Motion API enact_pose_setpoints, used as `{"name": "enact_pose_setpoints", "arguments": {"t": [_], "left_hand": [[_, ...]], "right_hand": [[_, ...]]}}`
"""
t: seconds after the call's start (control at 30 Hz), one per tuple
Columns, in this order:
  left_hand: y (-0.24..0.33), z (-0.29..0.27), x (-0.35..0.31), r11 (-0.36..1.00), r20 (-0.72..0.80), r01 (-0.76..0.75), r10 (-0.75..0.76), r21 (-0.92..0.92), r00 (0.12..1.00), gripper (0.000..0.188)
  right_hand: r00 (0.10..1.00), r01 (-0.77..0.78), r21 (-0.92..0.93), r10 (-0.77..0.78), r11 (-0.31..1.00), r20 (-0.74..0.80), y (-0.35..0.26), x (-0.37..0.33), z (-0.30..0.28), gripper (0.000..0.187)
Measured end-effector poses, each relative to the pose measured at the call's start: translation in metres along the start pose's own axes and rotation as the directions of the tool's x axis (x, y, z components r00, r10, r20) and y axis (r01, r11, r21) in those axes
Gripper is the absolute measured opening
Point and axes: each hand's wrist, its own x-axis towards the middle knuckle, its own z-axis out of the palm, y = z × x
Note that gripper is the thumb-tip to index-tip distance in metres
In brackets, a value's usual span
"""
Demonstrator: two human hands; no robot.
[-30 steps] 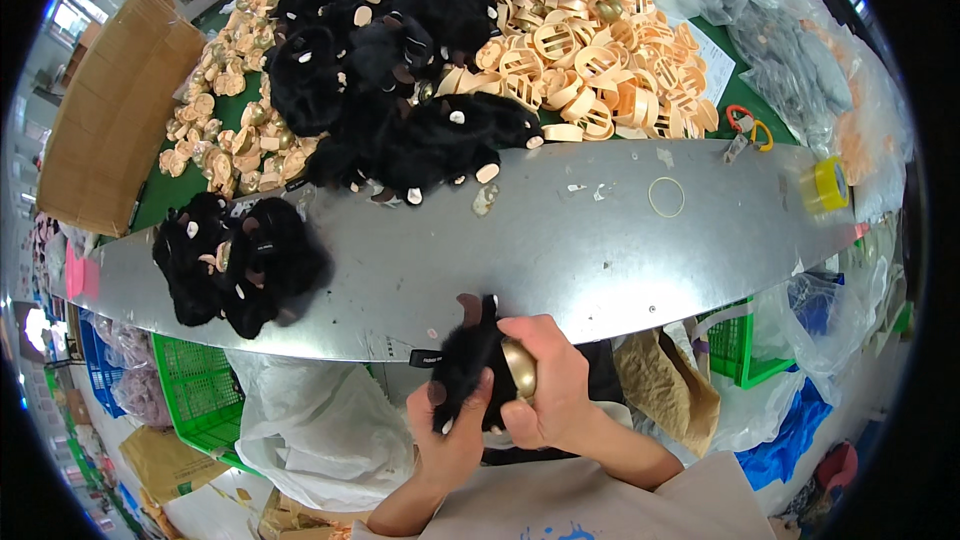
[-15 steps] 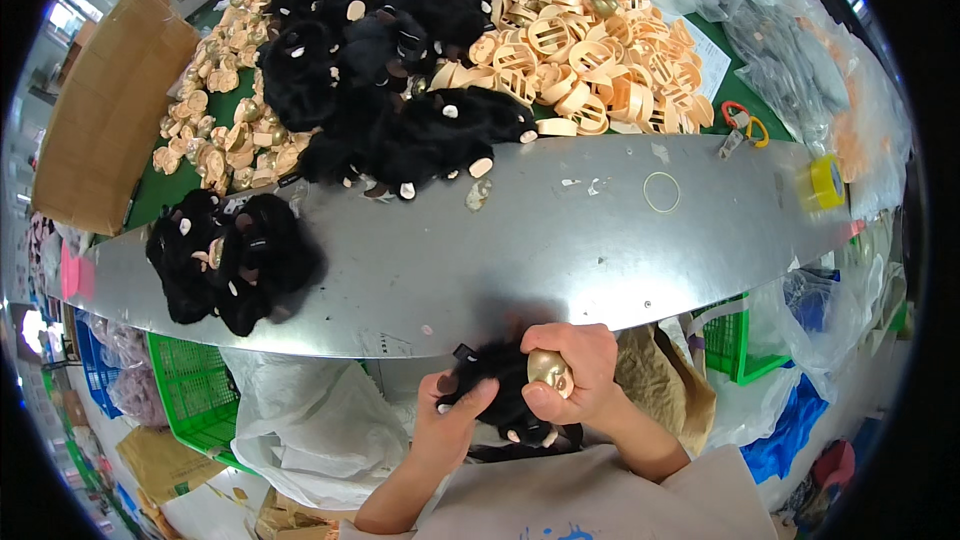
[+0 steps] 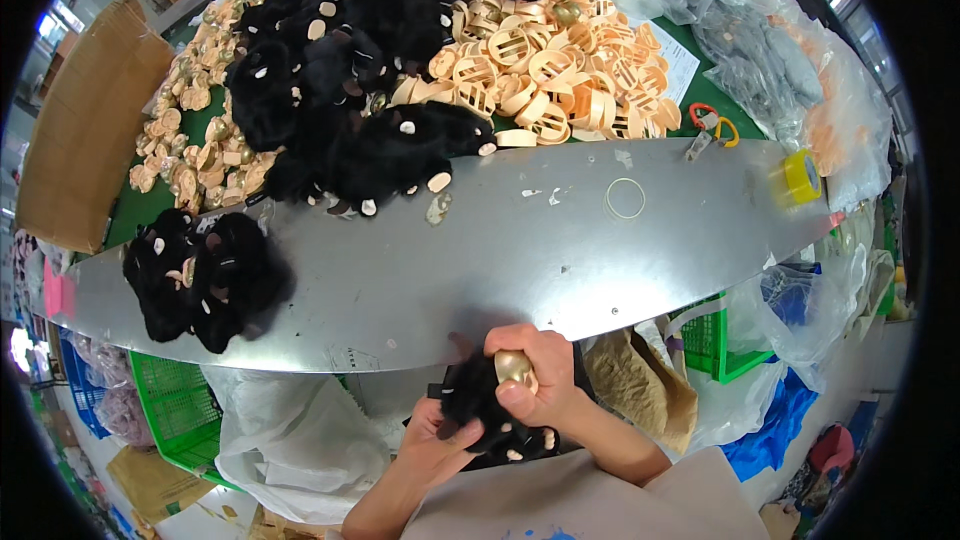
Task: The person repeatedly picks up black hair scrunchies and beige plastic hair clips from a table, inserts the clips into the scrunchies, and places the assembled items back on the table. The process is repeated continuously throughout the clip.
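Over my lap, just off the table's near edge, I hold a black plush toy (image 3: 474, 392) with small peach-coloured ends at its bottom. My left hand (image 3: 436, 440) is closed on its lower left side, thumb across the fur. Closed fingers of my right hand (image 3: 548, 376) grip a rounded plastic piece (image 3: 513, 366) with a shiny gold dome and a peach lower part. This piece lies against the right side of the plush; whether it sits inside the fabric is hidden. Several similar black plush toys (image 3: 215, 275) lie together on the left of the metal table (image 3: 450, 270).
Behind the metal surface are a heap of black plush toys (image 3: 345, 70), peach slotted plastic rings (image 3: 550, 70) and small gold-and-peach pieces (image 3: 205, 155). Scissors (image 3: 712, 125) and yellow tape (image 3: 800, 177) lie right. Green crates (image 3: 175, 405) and a cardboard sheet (image 3: 90, 130) stand left.
The view has shifted, so the table things sit farther left. Both hands keep their holds. The rounded piece has turned, and more of its gold dome faces up.
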Motion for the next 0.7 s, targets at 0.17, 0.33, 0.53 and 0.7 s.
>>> {"name": "enact_pose_setpoints", "arguments": {"t": [0.17, 0.33, 0.53, 0.7], "left_hand": [[0.003, -0.004, -0.002, 0.972, -0.067, -0.018, 0.035, 0.235, 0.997, 0.019], [0.020, 0.024, -0.002, 0.832, -0.246, 0.076, 0.074, 0.549, 0.967, 0.029], [0.015, 0.022, 0.001, 0.842, -0.261, -0.055, 0.229, 0.537, 0.938, 0.031], [0.015, 0.025, 0.001, 0.837, -0.269, -0.063, 0.245, 0.544, 0.931, 0.026]], "right_hand": [[0.997, 0.048, -0.075, -0.044, 0.996, 0.059, 0.006, 0.000, -0.003, 0.037], [0.997, 0.071, -0.074, -0.068, 0.995, 0.038, 0.000, -0.002, -0.003, 0.036], [0.978, 0.195, -0.102, -0.186, 0.975, 0.094, -0.009, 0.003, -0.012, 0.035], [0.982, 0.180, -0.100, -0.173, 0.979, 0.075, -0.011, 0.002, -0.019, 0.038]]}}
